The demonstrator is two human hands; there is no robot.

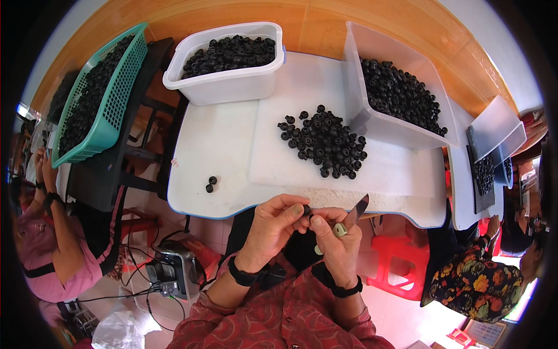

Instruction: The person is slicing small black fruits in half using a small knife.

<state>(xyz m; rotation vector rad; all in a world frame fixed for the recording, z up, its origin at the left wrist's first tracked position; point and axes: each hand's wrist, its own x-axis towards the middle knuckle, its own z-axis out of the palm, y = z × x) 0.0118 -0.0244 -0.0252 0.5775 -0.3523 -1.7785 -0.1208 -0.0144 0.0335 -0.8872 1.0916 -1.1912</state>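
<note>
My left hand (266, 232) is closed, pinching a small round black part (307, 210) between thumb and fingers, just off the table's near edge. Close beside it, my right hand (340, 250) is wrapped round a knife with a pale green handle (339, 230). The knife's blade (361, 205) points up and to the right, away from the black part. My right thumb tip is near the part; whether it touches cannot be made out. Ahead of my hands lies a loose pile of similar black parts (325, 142), some showing holes. Two more black parts (211, 184) sit apart on the left.
Black parts fill a white tub (226, 87) at the back left and a translucent bin (395, 131) at the back right of the white table (203, 145). A green basket (104, 128) stands further left. People sit both sides; a red stool (395, 262) is right.
</note>
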